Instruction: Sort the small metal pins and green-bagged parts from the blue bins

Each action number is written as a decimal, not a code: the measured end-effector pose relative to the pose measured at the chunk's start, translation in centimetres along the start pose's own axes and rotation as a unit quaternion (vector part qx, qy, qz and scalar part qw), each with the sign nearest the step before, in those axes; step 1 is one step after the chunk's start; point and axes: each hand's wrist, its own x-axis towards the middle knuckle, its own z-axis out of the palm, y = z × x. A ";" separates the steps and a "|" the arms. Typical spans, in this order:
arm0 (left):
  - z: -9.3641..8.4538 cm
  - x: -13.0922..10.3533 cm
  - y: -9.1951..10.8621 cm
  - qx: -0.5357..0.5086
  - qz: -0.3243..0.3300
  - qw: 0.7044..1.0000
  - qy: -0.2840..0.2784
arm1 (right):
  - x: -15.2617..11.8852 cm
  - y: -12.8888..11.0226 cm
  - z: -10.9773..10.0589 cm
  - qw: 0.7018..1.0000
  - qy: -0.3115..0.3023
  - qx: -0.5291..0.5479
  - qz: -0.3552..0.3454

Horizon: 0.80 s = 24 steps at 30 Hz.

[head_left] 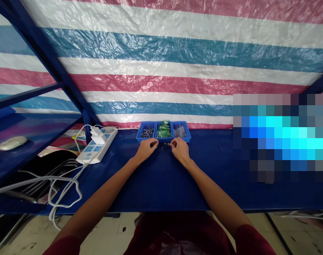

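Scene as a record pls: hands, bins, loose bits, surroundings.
left hand: fingers curled, before left bin; contents of grip unclear
right hand: fingers pinching a thin metallic piece, which points toward left hand
left bin: small dark-and-silver parts
middle bin: green packets
right bin: clear plastic bags
loose on blue table: small dark piece, right side
left side: white power strip

Glossy woven sheet (177, 44), seemingly plastic trays (188, 139)
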 end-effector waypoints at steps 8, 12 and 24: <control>0.7 -0.1 -1.7 0.167 0.026 0.985 -0.022 | 0.0 0.1 0.1 1.000 -0.007 -0.002 -0.003; 0.6 0.0 -1.9 0.166 0.018 0.985 -0.040 | 0.0 0.1 0.2 1.000 -0.011 -0.002 -0.002; 0.1 -0.1 -0.1 0.050 0.052 0.997 -0.034 | 0.0 0.3 0.4 1.000 0.000 0.019 -0.017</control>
